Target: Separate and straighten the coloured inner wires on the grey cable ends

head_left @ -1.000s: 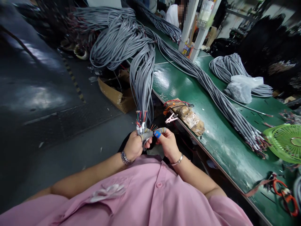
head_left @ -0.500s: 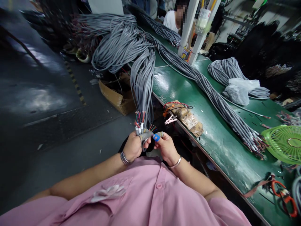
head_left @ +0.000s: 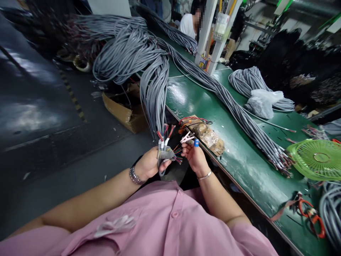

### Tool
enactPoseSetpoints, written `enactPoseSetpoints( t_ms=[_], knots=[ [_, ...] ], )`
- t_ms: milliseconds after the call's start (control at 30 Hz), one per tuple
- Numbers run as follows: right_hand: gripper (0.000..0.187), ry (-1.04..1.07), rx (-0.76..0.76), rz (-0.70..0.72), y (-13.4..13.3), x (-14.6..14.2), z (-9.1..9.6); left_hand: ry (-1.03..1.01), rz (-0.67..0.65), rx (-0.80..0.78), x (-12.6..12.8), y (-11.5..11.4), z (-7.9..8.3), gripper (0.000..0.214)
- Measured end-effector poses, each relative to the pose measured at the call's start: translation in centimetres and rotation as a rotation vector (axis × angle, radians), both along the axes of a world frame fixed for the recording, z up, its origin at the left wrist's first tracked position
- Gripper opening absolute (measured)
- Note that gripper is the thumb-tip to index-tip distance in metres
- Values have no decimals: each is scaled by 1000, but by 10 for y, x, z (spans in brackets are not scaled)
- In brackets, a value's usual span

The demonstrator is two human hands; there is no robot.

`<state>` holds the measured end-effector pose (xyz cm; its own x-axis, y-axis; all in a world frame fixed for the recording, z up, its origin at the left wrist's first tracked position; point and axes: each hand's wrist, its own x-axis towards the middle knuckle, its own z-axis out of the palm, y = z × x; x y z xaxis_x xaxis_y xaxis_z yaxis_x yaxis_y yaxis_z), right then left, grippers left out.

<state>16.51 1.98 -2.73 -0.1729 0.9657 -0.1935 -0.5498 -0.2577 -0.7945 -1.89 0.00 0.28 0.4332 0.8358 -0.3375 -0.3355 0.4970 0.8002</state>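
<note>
Grey cable ends [head_left: 163, 149] stick up from the left hand [head_left: 149, 164] grip.

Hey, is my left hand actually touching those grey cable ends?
Touching. The head view shows the left hand closed in a grip around the grey cable ends, their coloured wire tips sticking up above the fist.

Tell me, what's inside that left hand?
The left hand is closed around gray cable ends. Coloured wires poke out above the fingers. The fist covers the rest, so how many cables it holds cannot be seen.
</note>
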Motion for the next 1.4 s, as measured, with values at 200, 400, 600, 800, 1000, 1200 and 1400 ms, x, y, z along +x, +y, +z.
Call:
enactPoseSetpoints(
  t_ms=[200,400,600,800,1000,1200,1400],
  knots=[
    [43,95,76,9,14,-11,9,-92,-14,-70,10,12,3,17],
    [35,254,-10,-43,17,-20,6,-81,15,-105,13,16,7,17],
    [32,290,-30,-99,20,-23,7,-20,24,-128,19,19,7,19],
    [45,293,-49,-33,17,-20,10,11,41,-89,19,18,4,19],
    [46,301,-52,14,12,-15,15,109,106,71,17,2,8,25],
    [33,190,14,-58,8,-15,21,125,219,136,16,-8,11,24],
    [32,239,-58,-57,13,-18,19,78,258,129,19,0,7,19]
  ],
)
